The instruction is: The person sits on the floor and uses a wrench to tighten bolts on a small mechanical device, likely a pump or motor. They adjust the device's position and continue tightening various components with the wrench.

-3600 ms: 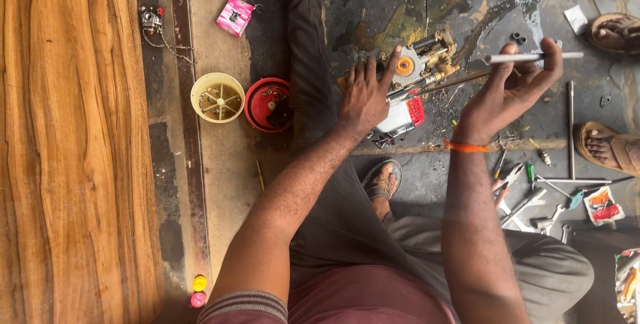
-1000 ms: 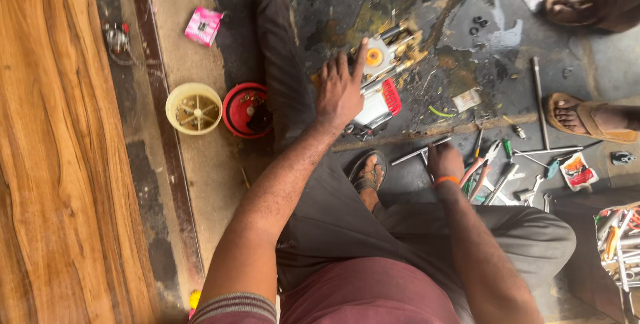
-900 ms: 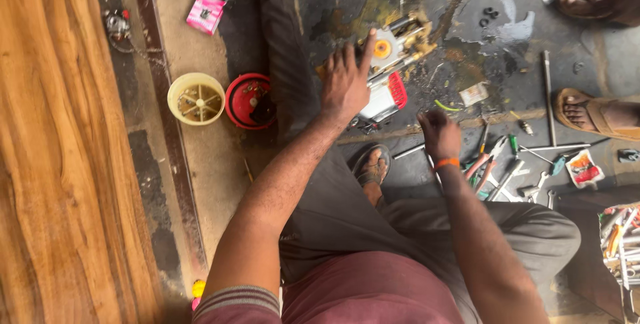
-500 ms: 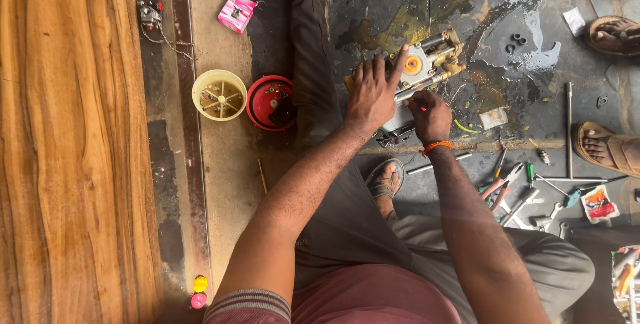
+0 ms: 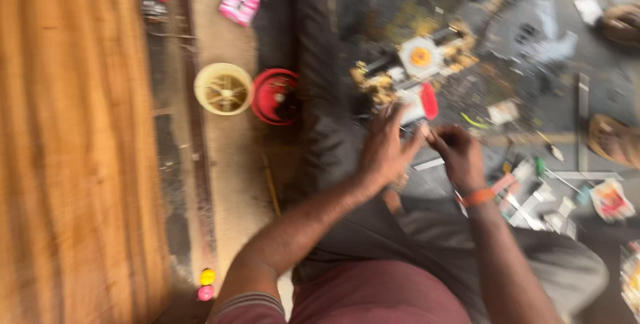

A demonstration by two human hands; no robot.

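Note:
The picture is motion-blurred. A small machine assembly [image 5: 420, 61] with an orange disc, brass-coloured parts and a red piece lies on the dark, grimy floor in front of my outstretched leg. My left hand [image 5: 383, 151] hovers just below it, fingers apart, its fingertips near the red and white part. My right hand [image 5: 457, 154], with an orange band at the wrist, is curled close beside the left. A pale metal strip [image 5: 428, 163] shows between the two hands. Whether either hand grips it is lost in the blur.
A yellow round bowl [image 5: 223, 89] and a red round container [image 5: 275, 96] stand to the left of my leg. Above them lies a pink packet [image 5: 240, 4]. A wooden board [image 5: 73, 144] fills the left. Several tools [image 5: 533, 194] lie at the right, near another person's sandalled foot [image 5: 613, 141].
Both hands have drawn back from the assembly toward my body and now sit close together. The view has shifted and blurred.

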